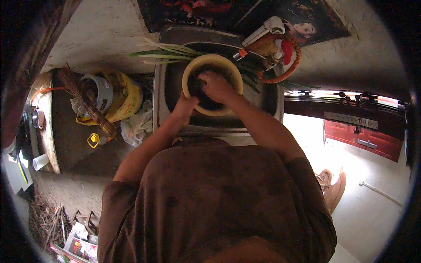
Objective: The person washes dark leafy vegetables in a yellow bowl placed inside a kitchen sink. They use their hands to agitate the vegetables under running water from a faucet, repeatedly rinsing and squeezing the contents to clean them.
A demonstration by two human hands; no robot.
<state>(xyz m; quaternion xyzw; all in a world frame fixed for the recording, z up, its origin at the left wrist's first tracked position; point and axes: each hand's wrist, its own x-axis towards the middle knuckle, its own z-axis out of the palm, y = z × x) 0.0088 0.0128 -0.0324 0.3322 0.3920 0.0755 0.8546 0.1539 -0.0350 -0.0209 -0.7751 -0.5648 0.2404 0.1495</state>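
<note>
A pale yellow bowl (240,79) stands in a metal sink (159,98) in front of me. My left hand (187,107) grips the bowl's near left rim. Inside the bowl is my right hand (215,85), its fingers bent over dark contents that I cannot make out; whether they hold anything is not visible. Long green onion stalks (164,56) lie behind the bowl and stick out over the sink's left edge, with more leaves at the right.
A faucet (263,31) and an orange hose (297,65) are at the sink's back right. To the left stand a yellow bucket (133,98), a grey pot (107,88), a bundled twig brush (88,105), plastic bags (135,131) and a yellow-capped bottle (94,138).
</note>
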